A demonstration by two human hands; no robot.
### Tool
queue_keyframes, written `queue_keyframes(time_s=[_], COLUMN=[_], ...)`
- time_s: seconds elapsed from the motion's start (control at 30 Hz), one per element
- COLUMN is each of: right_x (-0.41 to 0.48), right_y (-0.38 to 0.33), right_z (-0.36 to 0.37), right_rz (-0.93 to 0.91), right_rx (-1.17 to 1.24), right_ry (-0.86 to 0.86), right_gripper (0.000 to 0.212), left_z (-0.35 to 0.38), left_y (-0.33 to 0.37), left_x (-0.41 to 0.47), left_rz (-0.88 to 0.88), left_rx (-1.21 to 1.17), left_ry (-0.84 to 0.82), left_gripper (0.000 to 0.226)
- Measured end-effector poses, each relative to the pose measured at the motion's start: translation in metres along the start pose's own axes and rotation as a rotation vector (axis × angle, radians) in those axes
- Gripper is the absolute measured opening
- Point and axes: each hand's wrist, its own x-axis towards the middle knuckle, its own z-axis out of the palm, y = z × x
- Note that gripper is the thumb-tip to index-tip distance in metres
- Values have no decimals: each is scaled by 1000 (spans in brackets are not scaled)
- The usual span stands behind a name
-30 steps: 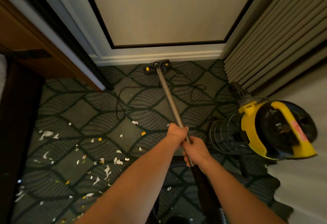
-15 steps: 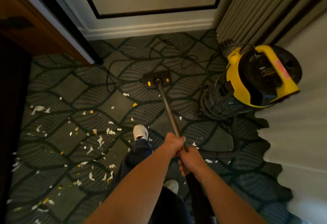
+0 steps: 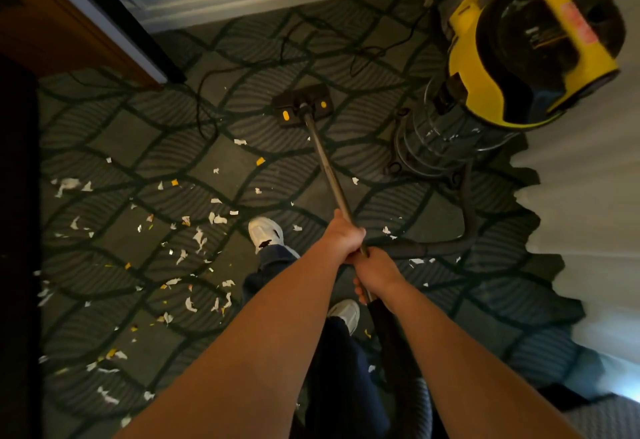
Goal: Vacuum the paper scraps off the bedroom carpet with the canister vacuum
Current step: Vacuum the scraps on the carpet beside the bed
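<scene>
both hands are clamped on the wand (image 3: 325, 158), the left hand (image 3: 343, 236) touching the right hand (image 3: 375, 270) behind it. most of the job looks undone: paper scraps (image 3: 194, 230) lie thick on the carpet (image 3: 114, 133) left of the feet. farther out, the floor head (image 3: 302, 106) sits on a barer patch, beside the canister vacuum (image 3: 519, 54). the hose's near end is cut off, and i cannot tell if the motor runs.

Dim, warm light; edges bowed by wide-angle lens, left side in shadow.
</scene>
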Motion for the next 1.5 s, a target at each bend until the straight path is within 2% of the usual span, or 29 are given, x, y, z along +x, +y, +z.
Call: queue_keyframes(time_s=[0.27, 0.43, 0.83, 1.13, 1.4, 1.5], right_x=[-19, -35, -74, -100, -112, -115], right_y=[15, 14, 49, 94, 131, 134], right_z=[12, 29, 40, -9, -83, -118], right_rz=[17, 22, 89, 110, 109, 129], right_rx=[-27, -6, -27, -143, -189, -215], right_ry=[30, 33, 62, 22, -18, -24], right_gripper=[33, 37, 35, 41, 43, 39], left_z=[-3, -15, 3, 61, 131, 154], left_y=[-13, -25, -65, -71, -54, -37], left_x=[-16, -22, -50, -88, -119, -127], left_rz=[-25, -2, -25, -61, -99, -121], left_rx=[80, 128, 137, 46, -38, -88], left_ry=[-38, -40, -110, -117, -109, -130], left_gripper=[47, 53, 51, 47, 53, 46])
